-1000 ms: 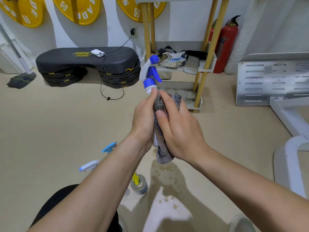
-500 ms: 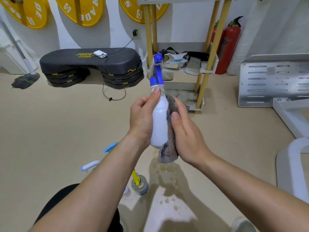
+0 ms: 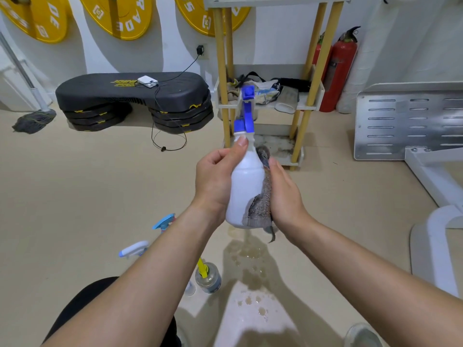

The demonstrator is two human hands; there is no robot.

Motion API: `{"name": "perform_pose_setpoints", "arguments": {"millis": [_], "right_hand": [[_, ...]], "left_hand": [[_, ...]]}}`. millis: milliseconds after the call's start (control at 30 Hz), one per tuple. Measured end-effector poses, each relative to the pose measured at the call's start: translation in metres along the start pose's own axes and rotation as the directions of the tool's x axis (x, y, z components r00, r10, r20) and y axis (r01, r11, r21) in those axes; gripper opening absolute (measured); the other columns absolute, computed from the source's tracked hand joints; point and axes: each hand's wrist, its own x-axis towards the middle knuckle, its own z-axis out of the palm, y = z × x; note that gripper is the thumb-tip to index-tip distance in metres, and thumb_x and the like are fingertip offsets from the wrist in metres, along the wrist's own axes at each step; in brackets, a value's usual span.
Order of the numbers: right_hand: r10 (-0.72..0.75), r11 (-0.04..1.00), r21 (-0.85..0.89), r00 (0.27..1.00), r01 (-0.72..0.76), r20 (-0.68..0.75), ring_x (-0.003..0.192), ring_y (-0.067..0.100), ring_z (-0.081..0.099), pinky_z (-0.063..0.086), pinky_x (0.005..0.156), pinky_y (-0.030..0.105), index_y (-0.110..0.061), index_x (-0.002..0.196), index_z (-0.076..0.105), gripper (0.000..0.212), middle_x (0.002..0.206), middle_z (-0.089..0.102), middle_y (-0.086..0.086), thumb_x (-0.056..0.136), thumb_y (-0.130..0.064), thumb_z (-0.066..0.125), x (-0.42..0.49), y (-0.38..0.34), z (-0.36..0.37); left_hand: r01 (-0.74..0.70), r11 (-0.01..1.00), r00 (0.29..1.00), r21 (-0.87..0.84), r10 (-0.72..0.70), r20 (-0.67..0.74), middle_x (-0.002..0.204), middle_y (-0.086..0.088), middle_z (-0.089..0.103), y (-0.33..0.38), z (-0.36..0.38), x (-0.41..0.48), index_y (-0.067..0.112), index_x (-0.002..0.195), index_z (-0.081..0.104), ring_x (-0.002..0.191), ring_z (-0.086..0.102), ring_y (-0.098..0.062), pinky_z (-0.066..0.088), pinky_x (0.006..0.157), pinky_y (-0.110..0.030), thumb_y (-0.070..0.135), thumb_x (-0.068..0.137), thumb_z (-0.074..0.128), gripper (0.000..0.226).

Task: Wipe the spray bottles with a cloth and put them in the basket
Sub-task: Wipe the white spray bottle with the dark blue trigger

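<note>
1. White spray bottle (image 3: 246, 181), blue trigger up, is held upright in the air above the wet floor (image 3: 100, 184).
2. Left hand (image 3: 213, 181) grips its side, thumb at the neck.
3. Right hand (image 3: 283, 194) clamps a grey cloth (image 3: 260, 209) against the other side.
4. More bottles (image 3: 208, 276) stand on the floor below.

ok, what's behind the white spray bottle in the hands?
A grey cloth lies against the white spray bottle's right and far side, held by the right hand; the left hand grips the bottle. How far the cloth wraps round the back is hidden by bottle and palm.
</note>
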Motion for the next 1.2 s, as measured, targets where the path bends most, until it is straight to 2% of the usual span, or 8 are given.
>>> {"name": "perform_pose_setpoints", "arguments": {"millis": [133, 333, 433, 533, 733, 833, 1067, 1200], "right_hand": [[-0.074, 0.984, -0.162, 0.997, 0.069, -0.020, 0.123, -0.006, 0.052, 0.036, 0.109, 0.023, -0.048, 0.134, 0.048, 0.034, 0.124, 0.055, -0.035, 0.104, -0.047, 0.032, -0.006, 0.006, 0.005], [-0.267, 0.783, -0.557, 0.959, 0.275, 0.098, 0.130, 0.022, 0.048, 0.039, 0.102, 0.034, -0.037, 0.156, 0.026, 0.058, 0.145, 0.048, 0.005, 0.099, -0.048, 0.025, -0.009, -0.003, 0.002], [-0.303, 0.645, -0.683, 0.935, 0.342, 0.181, 0.125, 0.030, 0.049, 0.042, 0.097, 0.040, -0.035, 0.158, 0.023, 0.060, 0.142, 0.046, 0.010, 0.098, -0.047, 0.024, -0.008, -0.007, 0.005], [-0.305, 0.683, -0.628, 0.927, 0.373, 0.219, 0.125, 0.026, 0.051, 0.043, 0.096, 0.040, -0.039, 0.156, 0.025, 0.057, 0.140, 0.050, 0.006, 0.100, -0.046, 0.029, 0.000, -0.010, 0.000], [-0.170, 0.929, -0.307, 0.975, 0.207, 0.143, 0.128, -0.001, 0.052, 0.040, 0.112, 0.039, -0.062, 0.136, 0.039, 0.041, 0.131, 0.055, -0.035, 0.097, -0.059, 0.029, 0.008, 0.005, -0.011], [-0.224, 0.878, -0.393, 0.960, 0.274, 0.169, 0.131, 0.005, 0.050, 0.041, 0.107, 0.034, -0.046, 0.147, 0.035, 0.048, 0.142, 0.053, -0.019, 0.101, -0.053, 0.024, -0.005, 0.009, -0.010], [-0.342, 0.628, -0.655, 0.905, 0.420, 0.252, 0.131, 0.021, 0.043, 0.035, 0.096, 0.028, -0.036, 0.157, 0.022, 0.062, 0.152, 0.040, 0.004, 0.098, -0.051, 0.021, -0.019, 0.006, 0.000], [-0.377, 0.588, -0.684, 0.894, 0.432, 0.241, 0.128, 0.023, 0.045, 0.033, 0.092, 0.027, -0.034, 0.158, 0.020, 0.059, 0.147, 0.044, 0.008, 0.101, -0.042, 0.027, -0.014, -0.005, 0.005]], "left_hand": [[0.008, 0.998, 1.000, -0.062, -0.010, -0.029, 0.113, -0.039, 0.064, 0.001, -0.002, 0.001, -0.012, 0.108, 0.064, 0.085, 0.065, -0.035, 0.053, 0.086, -0.056, 0.052, 0.069, 0.084, 0.078], [0.027, 1.000, 0.996, 0.009, -0.026, -0.091, 0.079, -0.016, 0.068, -0.009, 0.002, -0.002, -0.011, 0.088, 0.069, 0.071, 0.063, -0.022, 0.051, 0.067, -0.034, 0.039, 0.091, 0.073, 0.051], [0.097, 0.995, 0.994, -0.013, -0.097, -0.049, 0.094, -0.015, 0.075, -0.012, 0.007, -0.003, 0.004, 0.100, 0.075, 0.086, 0.072, -0.026, 0.057, 0.082, -0.038, 0.043, 0.100, 0.060, 0.042], [0.125, 0.984, 0.992, -0.128, -0.124, 0.011, 0.121, -0.027, 0.069, -0.008, 0.009, -0.003, -0.002, 0.122, 0.068, 0.116, 0.066, -0.041, 0.048, 0.108, -0.054, 0.049, 0.099, 0.056, 0.057], [0.047, 0.996, 0.999, -0.070, -0.048, -0.019, 0.102, -0.024, 0.073, 0.002, 0.005, 0.004, 0.000, 0.103, 0.071, 0.091, 0.071, -0.040, 0.055, 0.090, -0.054, 0.048, 0.099, 0.057, 0.050], [0.033, 0.997, 0.998, -0.076, -0.037, -0.048, 0.087, -0.020, 0.066, 0.007, 0.000, 0.007, 0.004, 0.094, 0.067, 0.078, 0.063, -0.031, 0.053, 0.075, -0.042, 0.047, 0.099, 0.058, 0.045], [0.076, 0.979, 0.995, -0.191, -0.087, -0.052, 0.116, -0.034, 0.067, 0.005, -0.004, 0.005, -0.007, 0.116, 0.064, 0.107, 0.067, -0.050, 0.048, 0.102, -0.065, 0.061, 0.079, 0.068, 0.078], [0.040, 0.990, 0.998, -0.135, -0.047, -0.051, 0.111, -0.028, 0.070, -0.006, 0.002, -0.002, -0.012, 0.119, 0.061, 0.101, 0.070, -0.040, 0.052, 0.098, -0.053, 0.052, 0.091, 0.065, 0.070]]}}
